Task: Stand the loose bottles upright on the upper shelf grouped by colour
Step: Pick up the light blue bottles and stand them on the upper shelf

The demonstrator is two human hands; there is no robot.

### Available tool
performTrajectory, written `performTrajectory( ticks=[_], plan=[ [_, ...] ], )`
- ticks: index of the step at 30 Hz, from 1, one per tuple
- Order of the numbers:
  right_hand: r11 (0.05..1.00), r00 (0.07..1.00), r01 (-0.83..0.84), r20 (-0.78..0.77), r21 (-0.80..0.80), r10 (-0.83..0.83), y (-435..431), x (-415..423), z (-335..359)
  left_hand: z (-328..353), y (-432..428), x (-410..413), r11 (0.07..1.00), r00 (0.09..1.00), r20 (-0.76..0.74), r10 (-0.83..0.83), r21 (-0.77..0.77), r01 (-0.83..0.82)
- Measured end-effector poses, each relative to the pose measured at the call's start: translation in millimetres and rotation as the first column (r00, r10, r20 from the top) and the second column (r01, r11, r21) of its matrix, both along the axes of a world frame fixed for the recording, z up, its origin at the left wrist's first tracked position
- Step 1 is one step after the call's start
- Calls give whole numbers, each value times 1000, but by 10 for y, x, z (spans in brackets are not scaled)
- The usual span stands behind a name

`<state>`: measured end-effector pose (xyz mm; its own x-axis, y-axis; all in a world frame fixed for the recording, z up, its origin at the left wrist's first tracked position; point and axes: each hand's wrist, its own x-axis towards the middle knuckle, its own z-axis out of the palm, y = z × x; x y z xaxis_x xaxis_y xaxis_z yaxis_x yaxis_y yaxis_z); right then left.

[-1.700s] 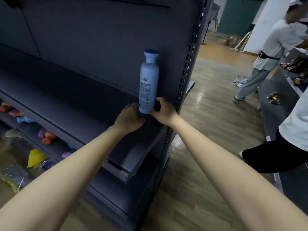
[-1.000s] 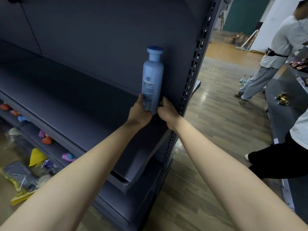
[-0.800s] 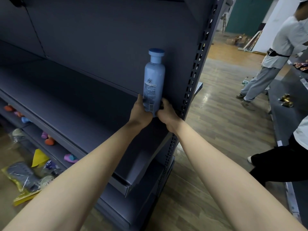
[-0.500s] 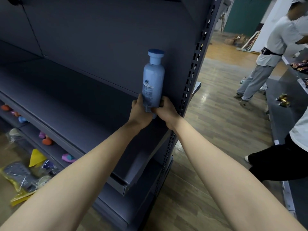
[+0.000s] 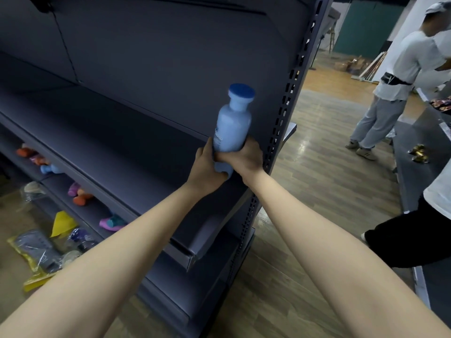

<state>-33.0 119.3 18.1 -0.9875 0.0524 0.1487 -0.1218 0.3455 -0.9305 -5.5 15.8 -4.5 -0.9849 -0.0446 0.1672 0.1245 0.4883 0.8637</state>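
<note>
Shelf-end (image 5: 227,198), L grip (image 5: 207,167), R grip (image 5: 244,159) clasp bottle (image 5: 233,123)

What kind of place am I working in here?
Probably a shop, or a mock-up of one: grey metal retail shelving with a perforated upright, loose colourful bottles lying on the lower shelf, and other people at a second grey unit holding packets. The held blue bottle looks like toiletry stock.

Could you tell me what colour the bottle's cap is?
Dark blue round cap on the pale-blue bottle; head view.
</note>
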Motion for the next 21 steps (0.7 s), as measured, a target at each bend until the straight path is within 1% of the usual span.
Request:
performTrajectory(
  ticks=[4,6,9,12,14,17,19,21],
  plan=[
    [979,997,28,77,-200,-13,-187,152,-10,55,-22,248,979,988,-121,94,-170,-113],
    [962,996,22,94,-272,4,-302,242,-1,122,-59,356,945,973,-160,165,-256,-202],
    [944,987,6,151,-329,47,-466,366,36,226,-200,483,868,937,-233,259,-369,-332],
    [958,981,-38,171,-285,89,-626,475,79,310,-401,606,832,926,-237,293,-414,-370],
    [966,978,-95,158,-241,135,-740,556,101,339,-556,697,823,917,-228,326,-410,-394],
    [972,972,-195,110,-128,209,-902,675,140,384,-791,871,836,909,-177,378,-356,-417],
    [957,954,-288,71,-45,291,-1011,743,166,405,-954,1000,842,903,-140,406,-328,-429],
    [928,925,-371,68,-33,373,-1126,799,188,409,-1134,1134,853,898,-108,426,-283,-438]
  ],
)
